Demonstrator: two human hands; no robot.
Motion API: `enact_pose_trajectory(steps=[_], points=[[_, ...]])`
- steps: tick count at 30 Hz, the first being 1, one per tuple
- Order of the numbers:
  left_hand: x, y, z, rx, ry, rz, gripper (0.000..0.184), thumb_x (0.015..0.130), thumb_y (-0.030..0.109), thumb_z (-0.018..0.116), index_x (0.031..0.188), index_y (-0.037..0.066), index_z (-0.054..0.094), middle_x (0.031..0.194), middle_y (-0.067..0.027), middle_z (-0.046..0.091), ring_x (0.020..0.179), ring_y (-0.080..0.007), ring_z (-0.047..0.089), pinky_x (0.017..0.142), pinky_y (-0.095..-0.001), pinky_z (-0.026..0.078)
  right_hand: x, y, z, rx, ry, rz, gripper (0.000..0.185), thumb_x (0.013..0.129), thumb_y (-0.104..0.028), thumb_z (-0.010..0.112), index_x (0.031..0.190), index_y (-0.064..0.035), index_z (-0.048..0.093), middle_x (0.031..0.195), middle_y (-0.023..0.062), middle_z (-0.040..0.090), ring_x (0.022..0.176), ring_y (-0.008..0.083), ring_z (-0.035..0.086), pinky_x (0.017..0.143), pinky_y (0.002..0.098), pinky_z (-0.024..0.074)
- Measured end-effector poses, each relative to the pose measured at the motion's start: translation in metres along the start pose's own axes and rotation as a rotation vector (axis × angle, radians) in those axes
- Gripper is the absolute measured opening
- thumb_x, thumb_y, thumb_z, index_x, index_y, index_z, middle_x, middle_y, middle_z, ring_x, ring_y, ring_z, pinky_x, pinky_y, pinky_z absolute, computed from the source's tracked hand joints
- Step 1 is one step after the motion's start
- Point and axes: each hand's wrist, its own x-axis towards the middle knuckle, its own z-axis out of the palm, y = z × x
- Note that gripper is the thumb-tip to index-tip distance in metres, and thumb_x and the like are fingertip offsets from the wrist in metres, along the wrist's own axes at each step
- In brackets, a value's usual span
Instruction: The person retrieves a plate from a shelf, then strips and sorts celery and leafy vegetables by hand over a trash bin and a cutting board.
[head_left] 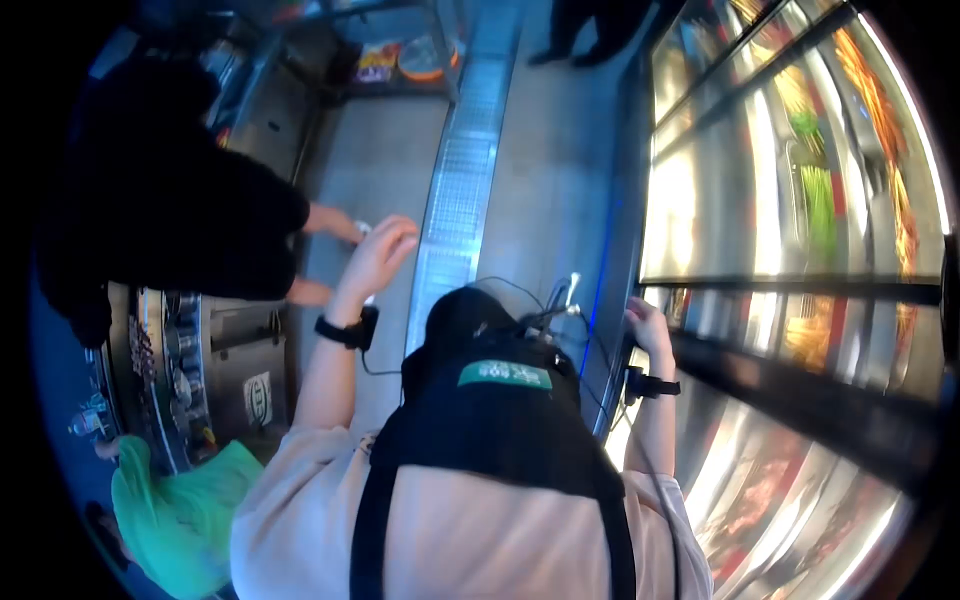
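My left hand [378, 258] is held out over the floor with its fingers stretched and a little bent, and nothing shows in it. It is close to a co-worker's hand [335, 222], but I cannot tell any contact. My right hand [650, 328] is at the front edge of a lit glass display fridge, fingers curled at the dark-framed door [800, 400]. The door's frame stands at an angle to the fridge's crossbar [790, 287]. Part of the grip is hidden and blurred. Both my wrists wear black bands with cables.
Skewers of green and orange food [818, 200] lie in trays behind the glass. A metal floor grate [460, 190] runs ahead. A co-worker in black [170, 200] and a person in green [190, 510] are at the left by a counter. Another person's legs [580, 30] stand ahead.
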Motion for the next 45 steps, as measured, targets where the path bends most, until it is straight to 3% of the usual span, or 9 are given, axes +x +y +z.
enact_pose_trajectory(steps=[3, 6, 8, 14, 22, 28, 32, 40, 45], points=[[0.083, -0.032, -0.022, -0.017, 0.076, -0.193, 0.018, 0.093, 0.012, 0.056, 0.105, 0.000, 0.059, 0.106, -0.0128, 0.059, 0.098, -0.0265, 0.060, 0.083, -0.0332, 0.048, 0.135, -0.153, -0.052, 0.031, -0.107, -0.137, 0.041, 0.086, -0.012, 0.065, 0.125, -0.0055, 0.057, 0.097, 0.0167, 0.069, 0.092, 0.0246, 0.067, 0.079, 0.0338, 0.0522], [0.193, -0.084, -0.017, -0.005, 0.141, -0.219, 0.017, 0.091, 0.011, 0.057, 0.104, 0.001, 0.060, 0.104, -0.0141, 0.060, 0.094, -0.0297, 0.060, 0.083, -0.0367, 0.048, 0.277, -0.206, -0.083, -0.055, -0.110, -0.232, 0.041, 0.084, -0.012, 0.065, 0.124, -0.0047, 0.057, 0.101, 0.0172, 0.068, 0.097, 0.0297, 0.065, 0.084, 0.0359, 0.0513], [0.254, -0.152, 0.006, -0.045, 0.134, -0.226, 0.016, 0.090, 0.014, 0.059, 0.102, 0.003, 0.061, 0.102, -0.0158, 0.061, 0.094, -0.0323, 0.059, 0.083, -0.0394, 0.047, 0.384, -0.226, -0.099, -0.224, -0.038, -0.551, 0.042, 0.082, -0.012, 0.066, 0.123, -0.0042, 0.058, 0.110, 0.0186, 0.064, 0.105, 0.0330, 0.061, 0.091, 0.0379, 0.0490], [0.444, -0.100, 0.049, -0.281, -0.449, -0.139, 0.017, 0.090, 0.015, 0.060, 0.102, 0.003, 0.062, 0.098, -0.0141, 0.060, 0.090, -0.0302, 0.059, 0.079, -0.0355, 0.048, 0.554, -0.258, -0.176, -0.186, -0.052, -0.173, 0.044, 0.081, -0.016, 0.068, 0.121, -0.0031, 0.057, 0.117, 0.0182, 0.060, 0.115, 0.0355, 0.055, 0.098, 0.0394, 0.0451], [0.744, -0.061, 0.121, -0.312, -0.426, 0.156, 0.018, 0.090, 0.015, 0.056, 0.101, 0.001, 0.061, 0.102, -0.0128, 0.060, 0.095, -0.0312, 0.060, 0.082, -0.0360, 0.049, 0.872, -0.311, -0.276, -0.388, -0.274, -0.156, 0.045, 0.082, -0.026, 0.067, 0.122, -0.0062, 0.059, 0.112, 0.0176, 0.065, 0.105, 0.0338, 0.062, 0.091, 0.0388, 0.0497], [0.952, -0.045, 0.165, -0.432, -0.397, 0.026, 0.022, 0.093, 0.018, 0.055, 0.105, 0.002, 0.061, 0.106, -0.0133, 0.060, 0.101, -0.0290, 0.059, 0.087, -0.0354, 0.047, 1.154, -0.370, -0.351, -0.556, -0.409, -0.221, 0.046, 0.082, -0.024, 0.065, 0.123, -0.0068, 0.060, 0.116, 0.0183, 0.064, 0.108, 0.0339, 0.060, 0.095, 0.0387, 0.0471], [1.031, -0.061, 0.161, -0.327, -0.261, -0.145, 0.018, 0.090, 0.016, 0.058, 0.103, 0.004, 0.063, 0.104, -0.0125, 0.061, 0.099, -0.0304, 0.060, 0.086, -0.0359, 0.048, 1.256, -0.462, -0.356, -0.533, -0.363, -0.523, 0.043, 0.081, -0.020, 0.062, 0.121, -0.0049, 0.061, 0.113, 0.0200, 0.065, 0.107, 0.0337, 0.061, 0.093, 0.0376, 0.0482], [1.215, -0.227, 0.120, -0.238, 0.045, -0.419, 0.015, 0.088, 0.015, 0.058, 0.098, 0.005, 0.063, 0.095, -0.0150, 0.064, 0.088, -0.0333, 0.062, 0.077, -0.0415, 0.049, 1.553, -0.517, -0.341, -0.520, -0.582, -0.614, 0.038, 0.082, -0.020, 0.062, 0.115, -0.0016, 0.063, 0.107, 0.0183, 0.067, 0.099, 0.0311, 0.065, 0.085, 0.0385, 0.0507], [1.342, -0.347, 0.025, -0.070, 0.097, -0.508, 0.014, 0.086, 0.015, 0.058, 0.096, 0.005, 0.062, 0.092, -0.0147, 0.063, 0.087, -0.0335, 0.061, 0.075, -0.0415, 0.049, 1.695, -0.469, -0.398, -0.262, -0.597, -0.092, 0.036, 0.085, -0.017, 0.063, 0.116, 0.0004, 0.061, 0.083, 0.0069, 0.068, 0.067, 0.0131, 0.061, 0.055, 0.0279, 0.0481]])
